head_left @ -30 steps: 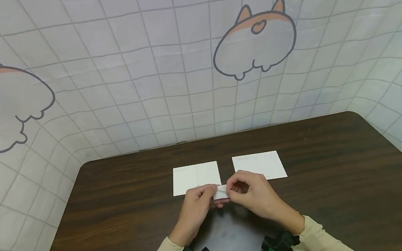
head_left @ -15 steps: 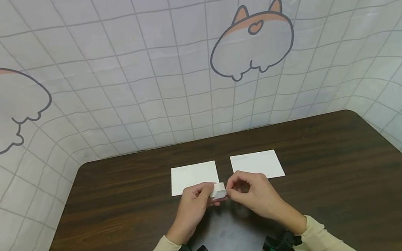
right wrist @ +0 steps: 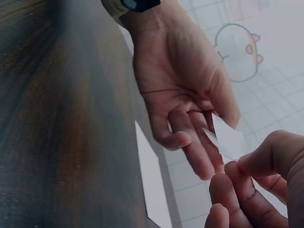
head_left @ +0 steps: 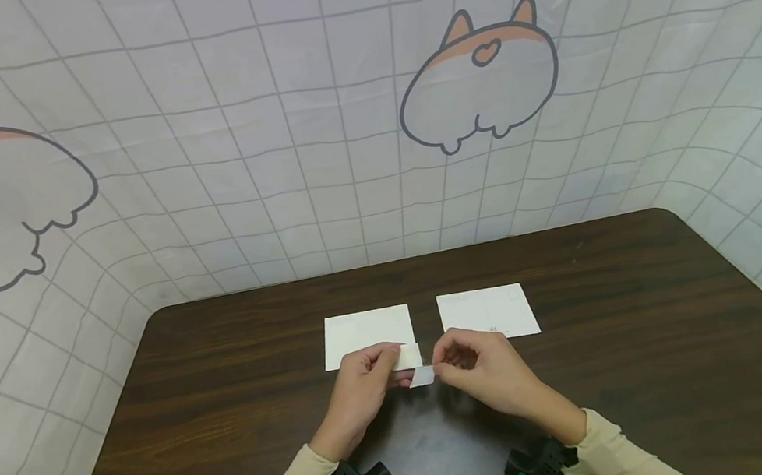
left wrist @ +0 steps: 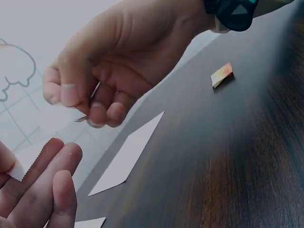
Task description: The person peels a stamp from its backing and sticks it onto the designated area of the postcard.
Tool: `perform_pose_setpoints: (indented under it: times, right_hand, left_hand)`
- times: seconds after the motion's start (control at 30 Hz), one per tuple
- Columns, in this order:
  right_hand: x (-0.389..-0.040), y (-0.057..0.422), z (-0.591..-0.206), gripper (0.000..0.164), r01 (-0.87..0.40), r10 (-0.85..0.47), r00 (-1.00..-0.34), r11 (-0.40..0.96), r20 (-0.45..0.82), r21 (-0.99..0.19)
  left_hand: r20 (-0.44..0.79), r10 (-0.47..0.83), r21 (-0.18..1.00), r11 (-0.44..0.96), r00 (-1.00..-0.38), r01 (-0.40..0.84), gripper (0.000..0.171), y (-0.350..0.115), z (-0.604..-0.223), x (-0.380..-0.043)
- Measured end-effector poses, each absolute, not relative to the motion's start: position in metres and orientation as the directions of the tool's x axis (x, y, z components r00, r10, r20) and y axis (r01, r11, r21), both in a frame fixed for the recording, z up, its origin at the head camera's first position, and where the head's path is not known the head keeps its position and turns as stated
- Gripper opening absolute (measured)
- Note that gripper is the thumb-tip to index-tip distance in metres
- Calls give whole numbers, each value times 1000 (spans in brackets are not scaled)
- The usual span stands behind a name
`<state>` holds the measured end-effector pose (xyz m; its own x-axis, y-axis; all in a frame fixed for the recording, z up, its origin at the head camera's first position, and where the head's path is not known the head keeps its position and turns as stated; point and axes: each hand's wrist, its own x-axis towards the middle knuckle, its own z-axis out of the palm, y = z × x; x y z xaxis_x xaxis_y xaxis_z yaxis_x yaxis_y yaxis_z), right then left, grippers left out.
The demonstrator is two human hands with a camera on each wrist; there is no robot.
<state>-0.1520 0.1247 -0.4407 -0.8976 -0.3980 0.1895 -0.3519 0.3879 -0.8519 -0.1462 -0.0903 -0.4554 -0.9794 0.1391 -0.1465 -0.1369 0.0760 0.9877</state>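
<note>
My left hand (head_left: 359, 389) pinches a small off-white stamp (head_left: 406, 357) between thumb and fingers; its serrated edge shows in the left wrist view. Facing it, my right hand (head_left: 484, 367) pinches the edge of a thin white backing paper (head_left: 422, 375), just below the stamp in the head view. In the right wrist view the backing paper (right wrist: 229, 140) stands out from the right fingertips toward the left hand's fingers. Whether the two pieces still join cannot be told. Both hands are above the dark table.
Two white cards lie beyond the hands on the wooden table (head_left: 197, 415), a left card (head_left: 366, 329) and a right card (head_left: 488, 311). In the left wrist view a small folded orange-yellow paper (left wrist: 222, 75) lies on the table. A patterned white curtain (head_left: 311, 120) hangs behind.
The small white piece between my hands showed a lifted flap; now the thin backing paper hangs lower, beneath the stamp. My left hand has shifted slightly left; my right hand keeps its pinch.
</note>
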Motion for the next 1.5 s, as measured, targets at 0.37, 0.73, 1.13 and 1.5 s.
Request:
perform_pose_setpoints:
  times: [0.37,0.73,1.13,1.5]
  right_hand:
    - [-148,127,-452,7,-275,-462,-885,415,60,-867]
    - [-144,130,-462,10,-222,-505,-861,476,-58,-851]
    - [-143,131,-458,7,-178,-527,-838,511,-143,-841]
    - [-148,134,-454,12,-353,-478,-874,504,86,-788]
  left_hand:
    - [-148,187,989,46,-971,-141,35,-95,-455,-144]
    - [-149,212,989,5,-966,-151,37,-95,-459,-141]
    - [-177,242,980,-46,-954,-194,39,-96,-461,-140]
    - [-173,250,983,-15,-953,-183,38,-97,-459,-140]
